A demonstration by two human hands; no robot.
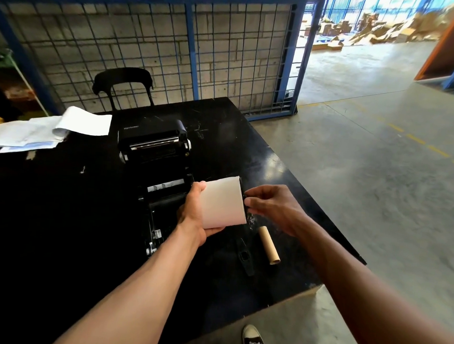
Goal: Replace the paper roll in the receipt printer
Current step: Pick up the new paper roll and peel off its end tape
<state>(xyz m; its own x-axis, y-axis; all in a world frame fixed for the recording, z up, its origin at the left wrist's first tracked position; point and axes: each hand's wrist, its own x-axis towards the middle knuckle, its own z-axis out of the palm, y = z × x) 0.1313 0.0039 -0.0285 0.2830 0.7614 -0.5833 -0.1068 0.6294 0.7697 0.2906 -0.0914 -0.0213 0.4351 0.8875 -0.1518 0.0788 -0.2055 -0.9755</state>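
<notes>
Left hand (193, 212): paper roll (223, 203) axis crosswise.

Paper roll (223, 203) — between both hands

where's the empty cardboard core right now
In the head view the cardboard core lies on the black table near its right edge, just below the right hand and right of a small black part.

Warehouse, concrete floor (364, 157), blue wire caging (174, 52), piled cardboard (377, 30)
</notes>
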